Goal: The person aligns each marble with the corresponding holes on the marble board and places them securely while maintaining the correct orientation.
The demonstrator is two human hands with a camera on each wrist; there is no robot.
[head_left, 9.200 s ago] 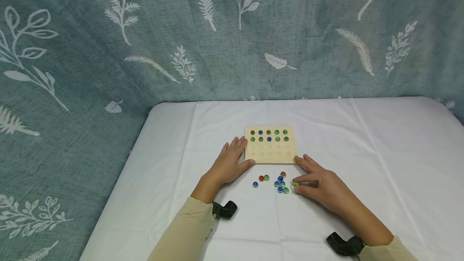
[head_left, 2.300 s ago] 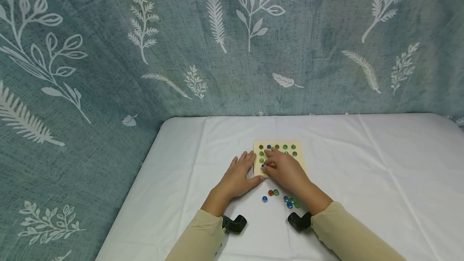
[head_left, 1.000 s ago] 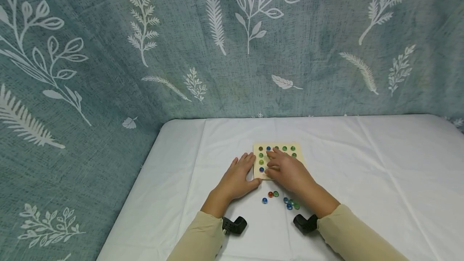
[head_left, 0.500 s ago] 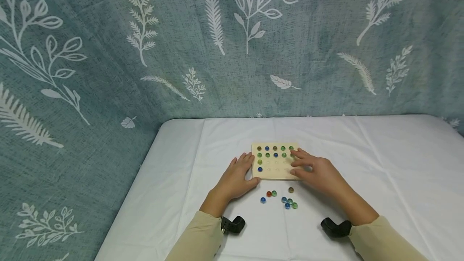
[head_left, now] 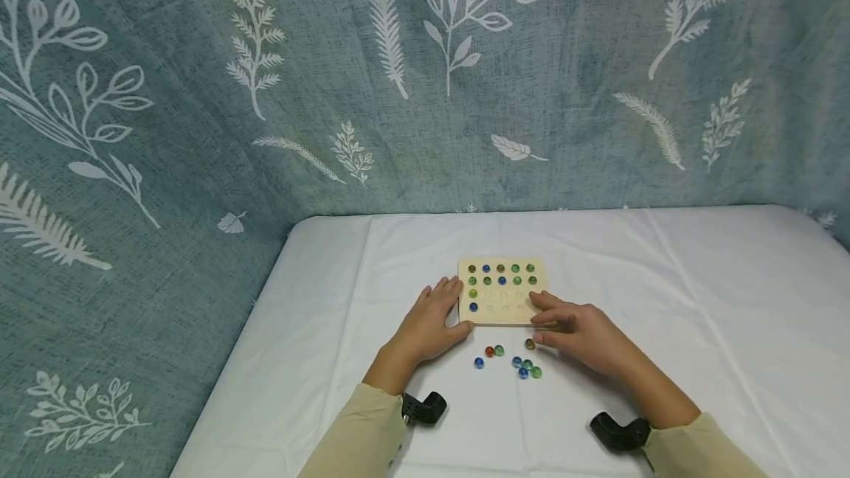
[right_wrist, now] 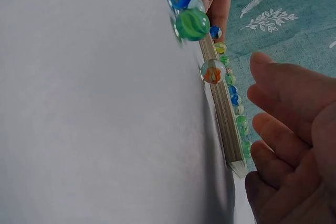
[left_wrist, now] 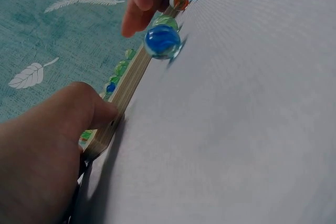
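Observation:
A pale wooden board point(head_left: 496, 308) with rows of round dimples lies on the table. Glass marbles fill its two far rows. In its left column sit a yellow-green marble point(head_left: 473, 293) and, nearest me, a blue marble point(head_left: 474, 307). My left hand point(head_left: 428, 327) rests against the board's left side, fingers extended, thumb on the front edge. Off the board's front right corner, my right hand point(head_left: 587, 334) hovers with parted, slightly bent fingers, holding nothing. Close to its thumb is an amber marble point(head_left: 529, 344), seen in the right wrist view as a clear marble point(right_wrist: 213, 71) with an orange core.
In front of the board lie a red marble point(head_left: 489, 351) touching a green marble point(head_left: 499, 350), a lone blue marble point(head_left: 479, 363), and a small cluster with a light green marble point(head_left: 536, 372). White cloth point(head_left: 398, 242) covers the table; a patterned curtain point(head_left: 571, 94) hangs behind.
Over nine seconds, a yellow-green and a blue marble were placed in the left column. In the last second my right hand left the blue one, moving right, then back toward the amber marble.

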